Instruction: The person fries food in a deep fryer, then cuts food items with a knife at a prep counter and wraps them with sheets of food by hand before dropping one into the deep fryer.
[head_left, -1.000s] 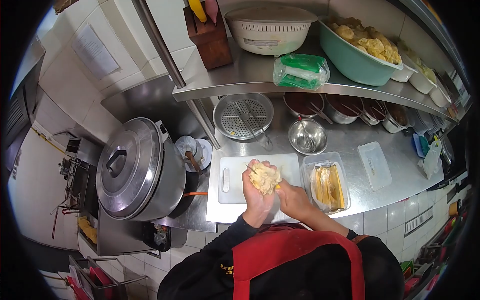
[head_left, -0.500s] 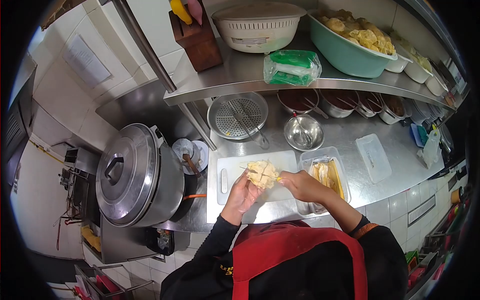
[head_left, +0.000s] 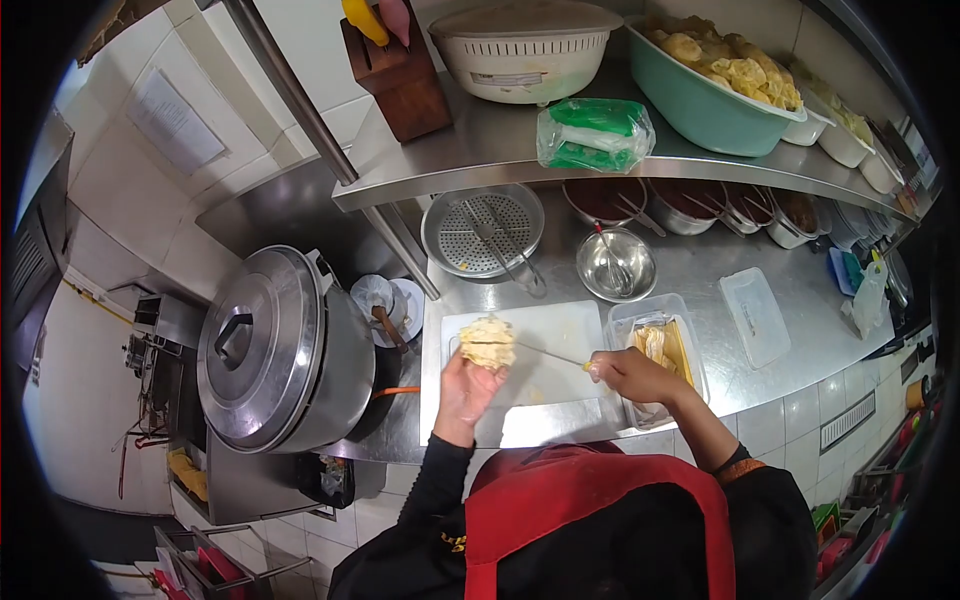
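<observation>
1. Left hand [head_left: 467, 392]: reaches over the left part of the white cutting board [head_left: 570, 382]; its fingers are closed around the lower side of a pale yellow food piece [head_left: 487, 343], holding it above the board.
2. Food piece: lumpy and irregular in outline, with a dark slit running across its middle. It lies above the left part of the board, well apart from the right hand.
3. Right hand [head_left: 637, 374]: fingers together, clamped on the yellow handle of a thin metal tool [head_left: 552, 354]. The shaft points left across the board toward the food piece; whether its tip touches the food cannot be told.
4. Clear plastic container [head_left: 697, 352]: to the right of the board, partly hidden by the right hand and forearm, with yellowish, flat-edged contents.
5. Far side of the counter [head_left: 690, 295]: a perforated metal strainer [head_left: 462, 240] with tongs lying in it; to its right, a metal bowl [head_left: 602, 277] containing a whisk [head_left: 621, 279]. Farther back, beneath the shelf [head_left: 480, 174], stand metal pans of dark red contents [head_left: 603, 196].
6. Left side: a large lidded pot [head_left: 260, 350], with a white plate [head_left: 413, 318] between it and the board.
7. Shelf, left to right: knife block [head_left: 408, 100], white lidded basket [head_left: 525, 70], green wrapped package [head_left: 596, 135] near the front edge, and teal tub [head_left: 705, 115] of yellowish food.
</observation>
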